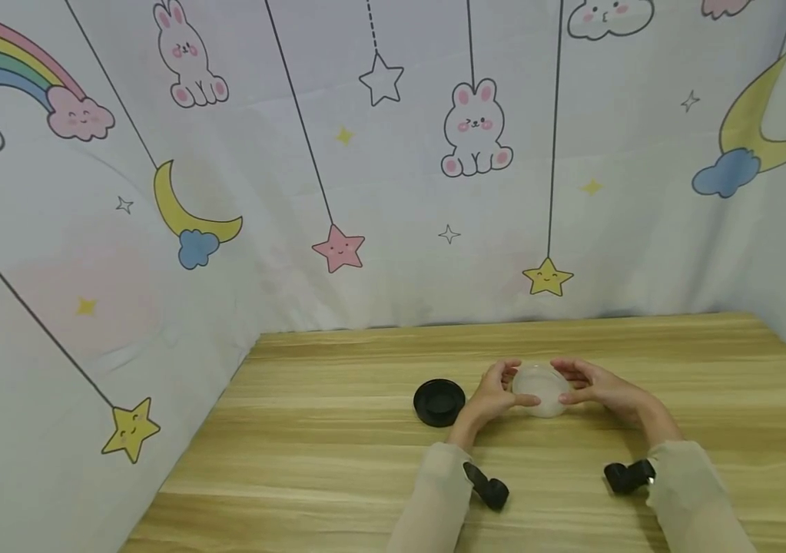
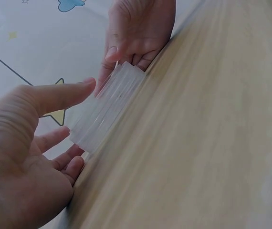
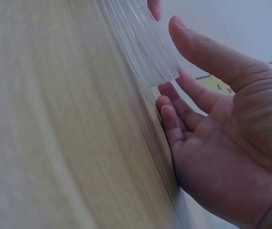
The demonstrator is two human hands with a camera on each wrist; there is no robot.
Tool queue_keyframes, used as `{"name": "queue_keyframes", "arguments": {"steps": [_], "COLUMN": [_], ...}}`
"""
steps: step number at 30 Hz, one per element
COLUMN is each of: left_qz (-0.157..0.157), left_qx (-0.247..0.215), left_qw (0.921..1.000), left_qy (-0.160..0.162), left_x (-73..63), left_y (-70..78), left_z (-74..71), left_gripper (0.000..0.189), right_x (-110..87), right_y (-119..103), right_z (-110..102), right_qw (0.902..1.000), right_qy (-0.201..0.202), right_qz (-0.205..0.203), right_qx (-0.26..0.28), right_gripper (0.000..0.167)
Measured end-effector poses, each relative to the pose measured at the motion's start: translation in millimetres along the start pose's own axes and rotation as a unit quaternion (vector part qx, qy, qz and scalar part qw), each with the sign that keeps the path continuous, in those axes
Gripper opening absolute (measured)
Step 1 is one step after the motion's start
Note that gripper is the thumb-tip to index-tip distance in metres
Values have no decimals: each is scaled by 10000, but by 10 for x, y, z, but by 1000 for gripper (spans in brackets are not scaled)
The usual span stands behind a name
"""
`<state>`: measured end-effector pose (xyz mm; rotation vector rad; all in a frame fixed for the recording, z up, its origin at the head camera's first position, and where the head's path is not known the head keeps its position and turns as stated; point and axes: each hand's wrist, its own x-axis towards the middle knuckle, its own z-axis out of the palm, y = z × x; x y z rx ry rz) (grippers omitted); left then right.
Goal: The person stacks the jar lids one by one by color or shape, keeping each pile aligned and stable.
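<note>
A round, clear plastic piece with a ridged side, like a low stack of lids or bowls, sits on the wooden table. My left hand holds it from the left, thumb over its near edge and fingers around the far side. On the opposite side my right hand holds it the same way. In the left wrist view the layered clear stack lies between both hands. The right wrist view shows its edge by the right thumb and fingertips. A round black dish-like lid lies just left of the left hand.
The wood-grain table stretches to both sides and in front of the hands. A white curtain printed with rabbits, stars and moons stands along its back and left. Each wrist carries a small black device.
</note>
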<state>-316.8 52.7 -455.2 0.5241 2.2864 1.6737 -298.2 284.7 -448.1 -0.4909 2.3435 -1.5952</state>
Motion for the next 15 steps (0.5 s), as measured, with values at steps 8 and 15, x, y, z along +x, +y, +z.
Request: {"name": "queue_keyframes", "arguments": {"steps": [8,15], "left_qz": [-117,111], "left_qx": [40,-108], "left_qw": [9999,9996], "left_qy": [90,232], "left_x": [-49,-35], "left_y": [-19,199], "left_z": [12,-79], "left_gripper": [64,68], "right_x": [-18,-18], "right_y": [44,-17], "right_z": [33,47], "right_qw": [9998,9937], "right_qy": [132,912], "right_qz": [8,295], "right_qx": [-166,572], "right_gripper": [75,72]}}
